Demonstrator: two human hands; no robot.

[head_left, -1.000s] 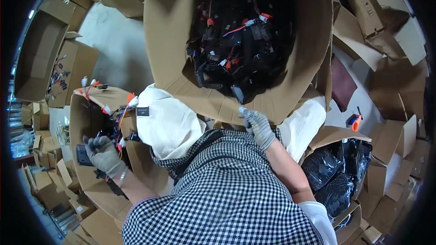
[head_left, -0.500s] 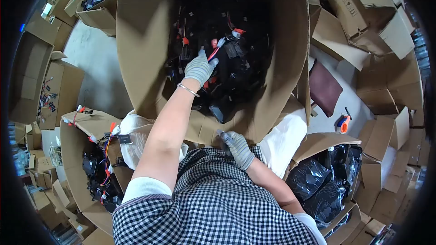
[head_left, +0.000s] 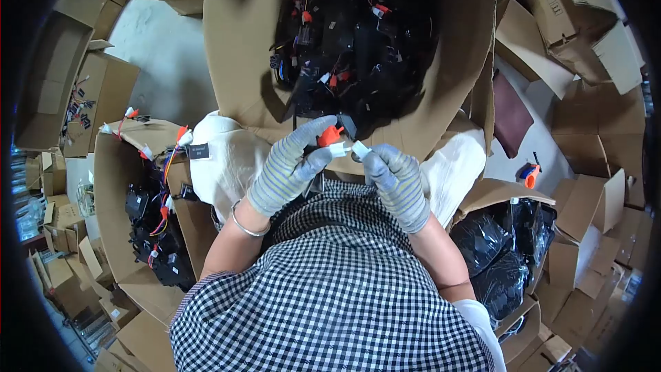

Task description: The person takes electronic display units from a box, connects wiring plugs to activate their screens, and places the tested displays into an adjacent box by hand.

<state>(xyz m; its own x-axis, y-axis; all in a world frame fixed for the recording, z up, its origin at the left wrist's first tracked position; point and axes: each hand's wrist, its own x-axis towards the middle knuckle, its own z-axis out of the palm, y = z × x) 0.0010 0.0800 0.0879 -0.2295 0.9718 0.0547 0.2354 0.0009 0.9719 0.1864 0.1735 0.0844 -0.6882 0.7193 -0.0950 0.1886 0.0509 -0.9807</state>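
My gloved left hand (head_left: 292, 164) is closed on a white plug connector (head_left: 339, 150), with a red connector (head_left: 330, 136) beside it at the fingertips. Facing it, my gloved right hand (head_left: 398, 182) pinches another white plug connector (head_left: 360, 149). A small gap separates the two white plugs. Just behind the red connector shows a dark part (head_left: 347, 124), whose kind I cannot make out. Both hands are above my lap, at the near edge of a large cardboard box (head_left: 237, 48). Inside that box lie many black parts (head_left: 351, 48) with red and white connectors.
At the left, an open carton (head_left: 110, 200) holds black units (head_left: 148, 227) with coloured wires. Black plastic-wrapped bundles (head_left: 499, 262) fill a carton at the right. An orange tape dispenser (head_left: 529, 176) and a maroon flat piece (head_left: 511, 116) lie on the floor beyond.
My left hand has come back out of the large box with connectors in it. My right hand has risen to meet it, now with a white plug. The view has tilted down.
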